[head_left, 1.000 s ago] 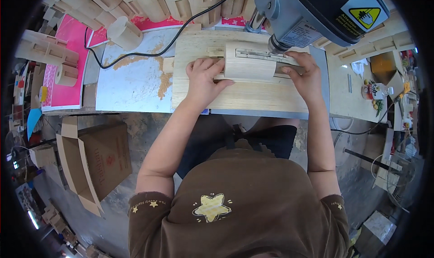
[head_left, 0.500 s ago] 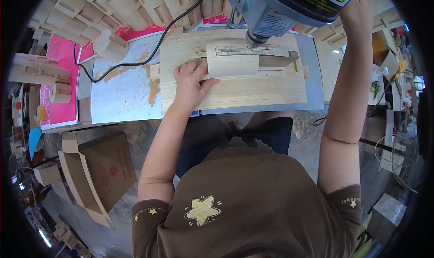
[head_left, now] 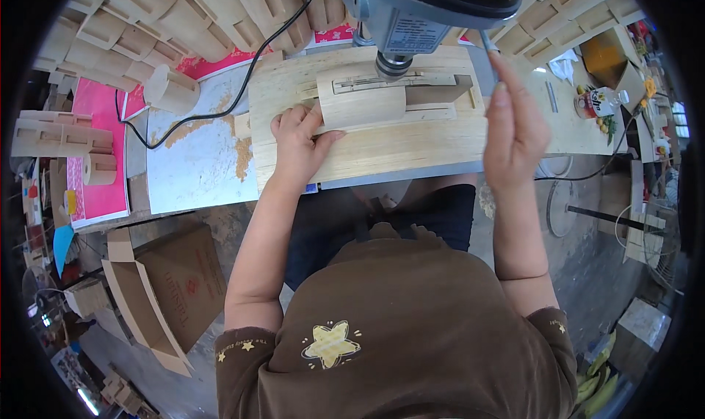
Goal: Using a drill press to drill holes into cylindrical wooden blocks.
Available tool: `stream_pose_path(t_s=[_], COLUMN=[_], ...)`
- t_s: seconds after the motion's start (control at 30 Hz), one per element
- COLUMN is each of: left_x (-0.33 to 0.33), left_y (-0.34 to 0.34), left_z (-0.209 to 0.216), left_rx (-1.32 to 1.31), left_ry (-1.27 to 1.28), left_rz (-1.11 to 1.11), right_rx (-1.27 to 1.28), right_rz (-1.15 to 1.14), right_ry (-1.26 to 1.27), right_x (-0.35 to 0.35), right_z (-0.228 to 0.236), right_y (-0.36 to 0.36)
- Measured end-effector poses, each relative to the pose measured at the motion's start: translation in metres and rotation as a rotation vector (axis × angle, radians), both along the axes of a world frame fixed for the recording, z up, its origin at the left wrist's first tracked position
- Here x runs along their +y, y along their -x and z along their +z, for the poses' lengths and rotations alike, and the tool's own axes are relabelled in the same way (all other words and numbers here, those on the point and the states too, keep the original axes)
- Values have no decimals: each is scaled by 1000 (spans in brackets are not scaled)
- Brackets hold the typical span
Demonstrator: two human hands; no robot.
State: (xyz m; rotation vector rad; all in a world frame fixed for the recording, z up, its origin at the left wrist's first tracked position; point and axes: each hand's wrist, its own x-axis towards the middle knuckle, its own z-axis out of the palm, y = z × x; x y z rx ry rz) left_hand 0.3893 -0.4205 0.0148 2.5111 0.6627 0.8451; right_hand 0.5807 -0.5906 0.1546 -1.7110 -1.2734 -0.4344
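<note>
A pale, rounded wooden piece (head_left: 360, 105) with a long slot lies in a wooden jig on a flat wooden board (head_left: 411, 147). My left hand (head_left: 297, 141) is closed on the piece's left end, the thumb on the near side. Above the slot is the chuck (head_left: 391, 66) of a grey-blue drill press (head_left: 433, 0); whether the bit touches the wood is hidden. At the right of the machine, my right hand (head_left: 516, 125) is closed round the lower end of its thin feed lever (head_left: 487, 40).
Stacks of similar wooden pieces (head_left: 213, 26) line the back. A black cable (head_left: 253, 74) loops over the sawdust-strewn white surface (head_left: 198, 165) at left. An open cardboard box (head_left: 176, 294) sits on the floor at lower left. A plastic bottle (head_left: 596, 103) lies at right.
My right hand has come down and toward me from the top right, pulling the lever, and the chuck appears lower. My left hand keeps its hold on the wooden piece. The view has shifted slightly.
</note>
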Motion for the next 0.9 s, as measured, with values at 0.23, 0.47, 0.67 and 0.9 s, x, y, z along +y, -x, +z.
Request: stream_pose_path(t_s=[0.23,0.47,0.67,0.9], left_x=[-1,-2,-13,-24], left_y=[-2,-4,-19,-37], left_z=[0,-2,-2,-2], left_rx=[-25,-4,15,31], left_ry=[-24,-9,-27,54], left_rz=[2,15,27,36], right_rx=[-92,-136,-36,-30], right_rz=[39,137,-19,158], right_ry=[-152,-239,-106,-15], right_x=[23,7,57,97], right_z=[-62,-13,102,109], right_y=[-25,-25,-39,-87])
